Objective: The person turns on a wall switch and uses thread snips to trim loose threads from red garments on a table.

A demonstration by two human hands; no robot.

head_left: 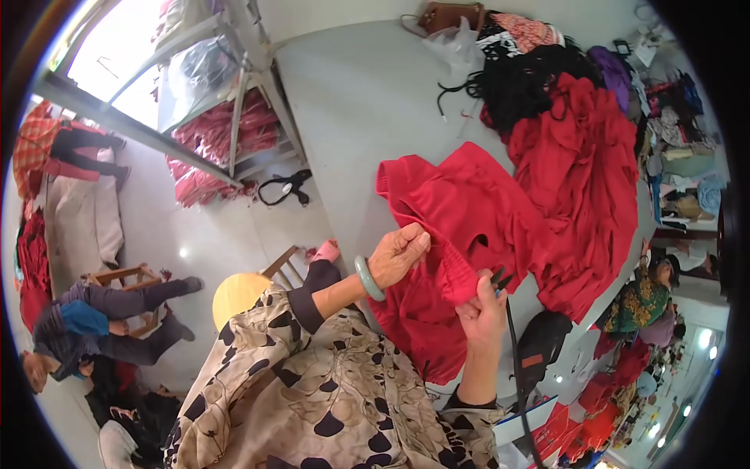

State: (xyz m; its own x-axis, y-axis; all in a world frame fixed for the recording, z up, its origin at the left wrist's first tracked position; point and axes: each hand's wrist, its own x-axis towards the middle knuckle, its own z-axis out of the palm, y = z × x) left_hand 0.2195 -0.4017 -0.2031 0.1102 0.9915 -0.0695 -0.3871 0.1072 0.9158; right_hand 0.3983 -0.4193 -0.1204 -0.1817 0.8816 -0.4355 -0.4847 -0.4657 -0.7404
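A red knit garment (476,195) with a ribbed band lies bunched on the grey table in front of me. My left hand (397,256), wearing a pale green bangle (369,279), is closed in a pinch at the garment's edge; what sits between its fingertips is too small to make out. My right hand (482,314) grips the ribbed band (456,280) between thumb and fingers. Dark prongs with a bit of blue, seemingly thread snips (501,280), poke out of that same hand, their handles hidden.
More red garments (578,195) are heaped to the right on the table (351,102), below black clothing (539,86). A plastic bag (457,51) and brown bag (449,16) lie at the far edge. A black cord (516,367) hangs by my right wrist. People sit at left.
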